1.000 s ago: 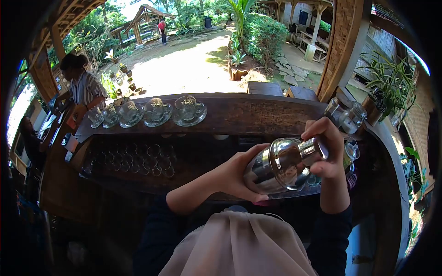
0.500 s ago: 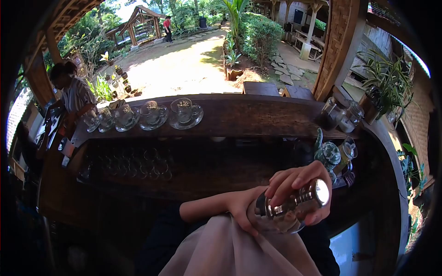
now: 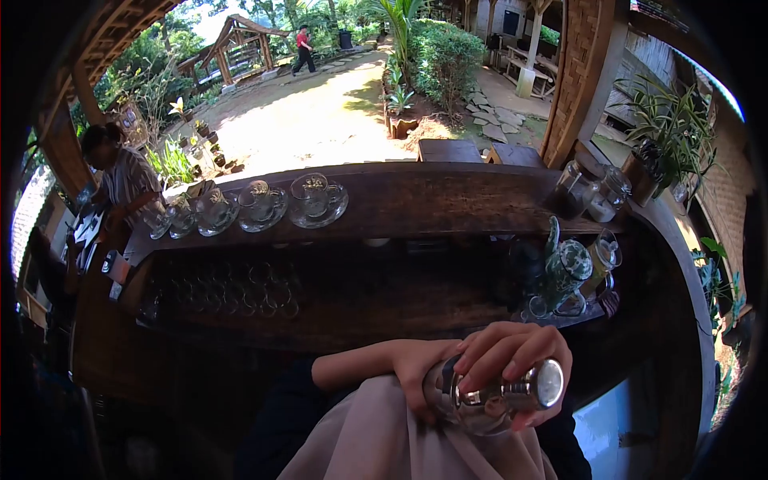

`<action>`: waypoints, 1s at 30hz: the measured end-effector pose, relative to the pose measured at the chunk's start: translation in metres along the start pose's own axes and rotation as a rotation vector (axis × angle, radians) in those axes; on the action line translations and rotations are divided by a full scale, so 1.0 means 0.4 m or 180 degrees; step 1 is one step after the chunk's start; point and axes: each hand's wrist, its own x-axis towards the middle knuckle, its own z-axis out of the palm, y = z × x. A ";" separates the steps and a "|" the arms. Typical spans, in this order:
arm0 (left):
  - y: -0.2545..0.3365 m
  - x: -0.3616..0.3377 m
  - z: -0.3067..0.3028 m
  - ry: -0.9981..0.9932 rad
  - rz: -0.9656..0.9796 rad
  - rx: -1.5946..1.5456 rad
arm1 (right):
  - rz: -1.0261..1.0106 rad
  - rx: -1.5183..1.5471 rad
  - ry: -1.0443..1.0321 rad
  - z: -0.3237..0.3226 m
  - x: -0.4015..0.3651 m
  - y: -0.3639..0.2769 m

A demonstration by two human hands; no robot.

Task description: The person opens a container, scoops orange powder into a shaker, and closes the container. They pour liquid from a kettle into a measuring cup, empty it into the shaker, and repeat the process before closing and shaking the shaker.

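Note:
Close to my body I hold a clear glass jar [image 3: 474, 410] with a shiny silver lid [image 3: 549, 382], tilted so the lid points right. My right hand [image 3: 524, 350] curls over the jar from above, its fingers wrapped around the lid end. At the other end, my left hand [image 3: 424, 372] grips the glass, with its thumb in front and most fingers hidden. A pale beige cloth [image 3: 376, 432] drapes below my hands. What the jar contains is hard to make out.
Several glass cups on saucers [image 3: 316, 202] line the wooden counter [image 3: 424, 196]. Lidded jars [image 3: 574, 190] stand at its right end. A green-white teapot [image 3: 570, 264] and glass pitcher [image 3: 606, 250] sit lower right. Glasses [image 3: 240, 292] fill the shelf. A person [image 3: 124, 172] works at left.
Both hands and the jar have moved down slightly, the lid end a little left. More of the teapot shows. The distant person in red has walked to the right.

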 end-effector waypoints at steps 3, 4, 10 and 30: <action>-0.021 -0.018 0.022 0.0546 0.0041 -0.0318 | 0.0456 0.0350 0.0758 -0.002 -0.015 0.006; -0.025 -0.020 0.026 0.0532 0.0041 -0.0319 | 0.0454 0.0337 0.0763 -0.002 -0.020 0.011; -0.002 -0.008 0.042 0.0905 -0.0182 -0.0553 | 0.0116 0.0575 0.1165 0.001 -0.037 0.026; 0.001 -0.044 -0.068 0.2716 0.0805 -0.1278 | 0.0079 0.0493 0.3873 -0.161 -0.121 0.154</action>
